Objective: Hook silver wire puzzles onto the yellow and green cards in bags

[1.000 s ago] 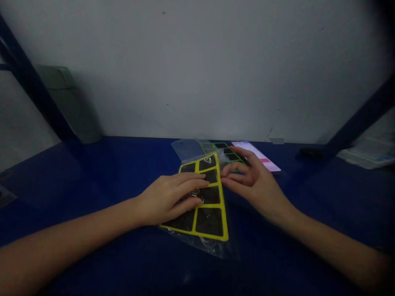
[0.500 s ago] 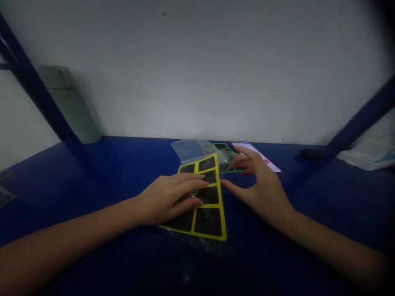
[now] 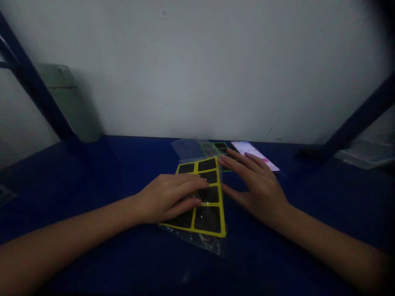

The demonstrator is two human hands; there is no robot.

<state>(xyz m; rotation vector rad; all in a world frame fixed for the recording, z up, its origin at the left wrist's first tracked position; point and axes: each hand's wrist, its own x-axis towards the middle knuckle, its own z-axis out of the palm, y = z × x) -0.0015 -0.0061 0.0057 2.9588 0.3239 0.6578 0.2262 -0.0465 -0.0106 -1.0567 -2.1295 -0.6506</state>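
A yellow-bordered sheet with black rectangular panels (image 3: 207, 218) lies on the blue table, in or on a clear plastic bag (image 3: 197, 242) that sticks out past its near edge. My left hand (image 3: 173, 197) rests flat across the sheet's left part, fingers stretched out. Thin shiny wire-like loops (image 3: 195, 196) show between its thumb and forefinger; whether they are gripped cannot be told. My right hand (image 3: 256, 181) is open at the sheet's right edge, fingers spread, its fingertips close to the upper right corner. Behind lies a similar green-bordered sheet (image 3: 221, 145), partly covered by the right hand.
A phone with a lit screen (image 3: 251, 152) lies behind my right hand. A pale green bottle-like container (image 3: 75, 107) stands at the back left. Far right are a clear plastic tray (image 3: 364, 158) and a dark object (image 3: 308, 153). A white wall (image 3: 197, 82) closes off the back.
My right hand has shifted slightly left, its curled fingers straightening toward the yellow sheet's upper right corner. More loops show at the bag's near edge. My left hand stays nearly in place.
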